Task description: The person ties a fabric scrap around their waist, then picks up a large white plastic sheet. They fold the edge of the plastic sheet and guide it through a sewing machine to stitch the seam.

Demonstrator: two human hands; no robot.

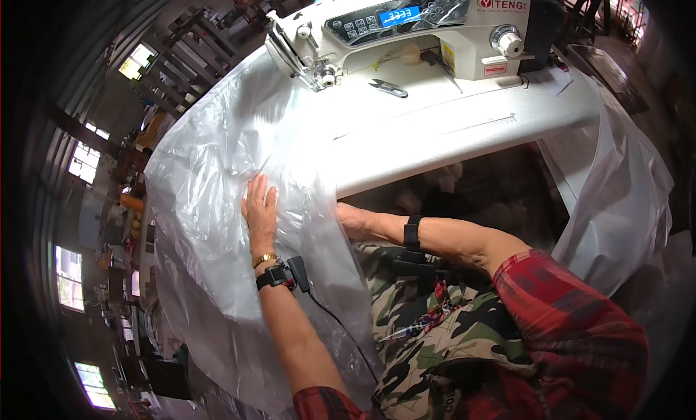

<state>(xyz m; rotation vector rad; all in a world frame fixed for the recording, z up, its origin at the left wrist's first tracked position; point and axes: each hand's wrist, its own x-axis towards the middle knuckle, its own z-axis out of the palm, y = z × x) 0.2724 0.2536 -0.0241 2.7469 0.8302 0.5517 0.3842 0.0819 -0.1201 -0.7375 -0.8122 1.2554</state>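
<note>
A large sheet of clear, crinkled plastic film [210, 166] drapes over the left part of a white sewing table [435, 130] and hangs down toward my lap. My left hand [259, 208] lies flat on the film with its fingers together. My right hand [353, 220] reaches under the film's edge below the table rim; its fingers are hidden by the plastic. Both wrists carry black straps, and a cable runs from the left one.
A white industrial sewing machine [406, 28] with a blue lit display stands at the far side of the table. Small metal snips [388, 88] lie on its bed. More plastic film [623, 195] hangs off the table's right end. Shelves and windows crowd the left.
</note>
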